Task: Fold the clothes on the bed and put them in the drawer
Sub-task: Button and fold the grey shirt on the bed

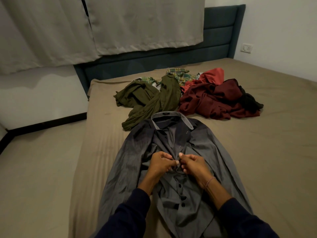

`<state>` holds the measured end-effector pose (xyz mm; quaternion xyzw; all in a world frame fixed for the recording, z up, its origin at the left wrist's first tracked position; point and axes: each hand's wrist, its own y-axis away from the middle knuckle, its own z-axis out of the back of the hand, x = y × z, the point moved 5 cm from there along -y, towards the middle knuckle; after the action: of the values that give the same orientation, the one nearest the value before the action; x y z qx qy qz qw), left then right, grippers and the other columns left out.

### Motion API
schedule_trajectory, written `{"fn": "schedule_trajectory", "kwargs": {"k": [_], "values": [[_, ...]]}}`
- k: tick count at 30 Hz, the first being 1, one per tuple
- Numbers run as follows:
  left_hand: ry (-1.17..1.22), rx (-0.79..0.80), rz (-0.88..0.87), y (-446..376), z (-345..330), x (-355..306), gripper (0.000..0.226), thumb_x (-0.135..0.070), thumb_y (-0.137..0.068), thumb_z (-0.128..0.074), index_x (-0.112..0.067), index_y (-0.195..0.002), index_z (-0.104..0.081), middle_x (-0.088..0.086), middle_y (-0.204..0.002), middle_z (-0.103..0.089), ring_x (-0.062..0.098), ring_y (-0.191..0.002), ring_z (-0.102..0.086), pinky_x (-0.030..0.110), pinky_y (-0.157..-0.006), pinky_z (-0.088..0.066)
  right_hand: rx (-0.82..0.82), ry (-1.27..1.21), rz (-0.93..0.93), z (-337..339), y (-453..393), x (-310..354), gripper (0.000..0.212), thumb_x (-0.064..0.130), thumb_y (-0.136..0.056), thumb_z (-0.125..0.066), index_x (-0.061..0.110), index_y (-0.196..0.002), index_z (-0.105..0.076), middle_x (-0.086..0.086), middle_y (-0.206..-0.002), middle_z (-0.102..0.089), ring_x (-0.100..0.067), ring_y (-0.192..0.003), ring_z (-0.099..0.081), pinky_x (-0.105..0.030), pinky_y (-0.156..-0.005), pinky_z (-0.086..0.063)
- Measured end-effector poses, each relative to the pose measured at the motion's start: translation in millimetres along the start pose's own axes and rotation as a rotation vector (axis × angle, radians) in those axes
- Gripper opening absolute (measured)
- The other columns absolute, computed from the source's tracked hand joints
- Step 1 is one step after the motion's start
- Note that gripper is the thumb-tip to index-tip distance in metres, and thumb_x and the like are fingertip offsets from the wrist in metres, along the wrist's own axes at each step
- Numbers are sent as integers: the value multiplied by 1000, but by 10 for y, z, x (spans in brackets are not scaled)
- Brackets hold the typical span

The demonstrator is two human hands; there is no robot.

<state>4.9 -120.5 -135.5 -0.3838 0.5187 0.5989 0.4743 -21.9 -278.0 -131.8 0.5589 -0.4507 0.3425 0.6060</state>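
Observation:
A grey button-up shirt [133,152] lies face up on the bed [257,152], collar pointing away from me. My left hand [162,163] and my right hand [193,164] meet at the middle of its front placket, each pinching the fabric at a button. Buttons below the hands look fastened. Behind the shirt lies a heap of unfolded clothes: an olive green garment [151,100], a dark red garment [211,102], a green plaid shirt [181,74], a brighter red piece [212,75] and something black [250,102].
The bed has a tan sheet and a dark blue padded headboard [217,36]. Grey curtains [103,26] hang at the left and back. Floor shows to the left of the bed. A wall socket [246,48] sits at the right. No drawer is in view.

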Motion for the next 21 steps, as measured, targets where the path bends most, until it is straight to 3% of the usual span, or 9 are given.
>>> {"fn": "schedule_trajectory", "kwargs": {"k": [3,6,8,11,13,15,18,21], "values": [[-99,-23,-81,-54,14,-114,31,-3,-72,-86,-9,-87,-59,4,-70,-63,6,-55,-59,18,-53,-49,-103,112,70,-4,-155,140,37,43,-89,-73,9,-75,-68,-5,-61,-64,-17,-57,-57,-30,-57,-50],[-161,-146,-195,-188,41,-290,11,-3,-80,-75,-8,-82,-65,3,-70,-66,4,-56,-61,17,-56,-49,-142,236,67,-43,-366,200,48,51,-83,-75,15,-58,-58,-5,-52,-56,-21,-54,-53,-38,-61,-51],[-287,-191,-292,-298,22,-400,1,-9,-84,-73,-9,-84,-72,2,-74,-70,6,-64,-64,20,-60,-50,-170,243,5,-43,-501,176,50,50,-80,-79,14,-54,-55,-6,-51,-55,-24,-54,-53,-41,-62,-54],[-577,-158,-420,-470,-63,-446,9,-12,-89,-68,-8,-87,-76,5,-85,-70,16,-78,-63,28,-72,-49,-206,162,-84,-41,-573,162,40,35,-82,-82,8,-60,-63,-7,-52,-59,-21,-47,-50,-32,-52,-46],[-742,-117,-398,-589,-117,-367,19,-16,-89,-66,-6,-73,-71,9,-77,-69,22,-75,-64,36,-72,-54,-199,115,-122,-43,-619,142,29,22,-84,-81,5,-65,-65,-6,-53,-57,-16,-42,-44,-24,-43,-39],[-827,-128,-316,-686,-96,-236,36,-22,-87,-69,-9,-58,-53,12,-66,-60,29,-72,-65,40,-66,-54,-177,94,-134,-42,-649,124,24,16,-86,-77,6,-68,-66,-5,-53,-55,-13,-40,-40,-21,-38,-35],[-853,-159,-226,-759,-35,-102,43,-26,-86,-74,-14,-58,-43,6,-63,-50,31,-74,-64,36,-61,-46,-144,57,-125,-40,-663,102,27,15,-89,-74,9,-65,-65,-3,-53,-52,-13,-40,-39,-20,-39,-35],[-834,-183,-225,-702,-32,-132,48,-20,-86,-74,-14,-52,-39,0,-52,-40,24,-60,-55,33,-55,-38,-108,-1,-98,-49,-648,73,23,14,-92,-72,9,-70,-66,-4,-55,-52,-13,-44,-40,-19,-39,-37]]}}
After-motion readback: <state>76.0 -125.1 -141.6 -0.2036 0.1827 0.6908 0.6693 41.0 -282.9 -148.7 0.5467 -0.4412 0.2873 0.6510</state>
